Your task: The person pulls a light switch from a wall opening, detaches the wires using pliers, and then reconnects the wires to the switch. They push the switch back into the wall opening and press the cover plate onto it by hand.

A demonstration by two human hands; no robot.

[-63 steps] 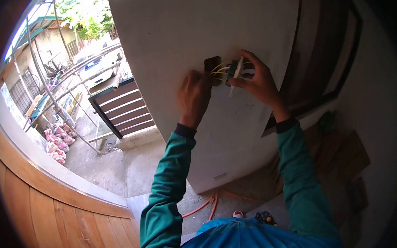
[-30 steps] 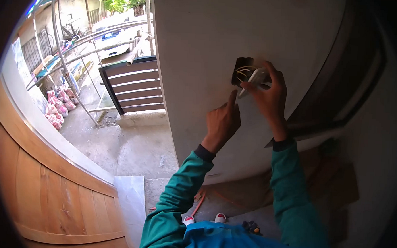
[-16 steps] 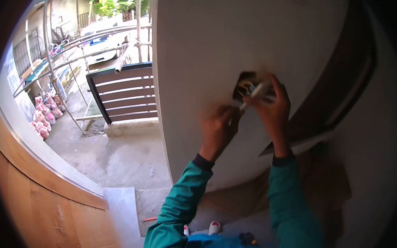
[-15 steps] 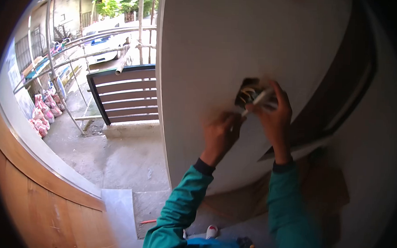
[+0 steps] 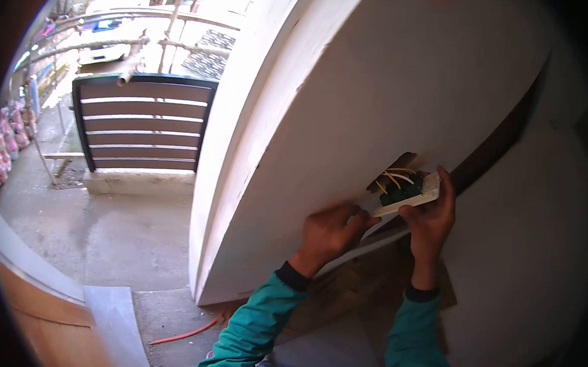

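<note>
A white electrical wall plate (image 5: 408, 203) with a dark green back is tilted out in front of the wall. Yellow and white wires (image 5: 396, 177) run from its back into a square opening (image 5: 410, 158) in the wall. My right hand (image 5: 431, 221) grips the plate by its right end, thumb on the near edge and fingers behind. My left hand (image 5: 334, 230) is closed, its fingertips at the plate's left corner. Whatever those fingertips pinch is too small or hidden to make out.
The pale wall (image 5: 350, 107) ends at a doorway edge on the left. Outside are a slatted gate (image 5: 146, 123), bamboo poles, a parked vehicle and several filled bags (image 5: 10, 138). A wooden door (image 5: 39, 317) is at lower left. An orange hose-like piece (image 5: 182, 336) lies on the floor.
The view has turned, so the wall opening sits lower and further right. The plate has tilted, and its green back and wires now show clearly. Both hands remain at the plate.
</note>
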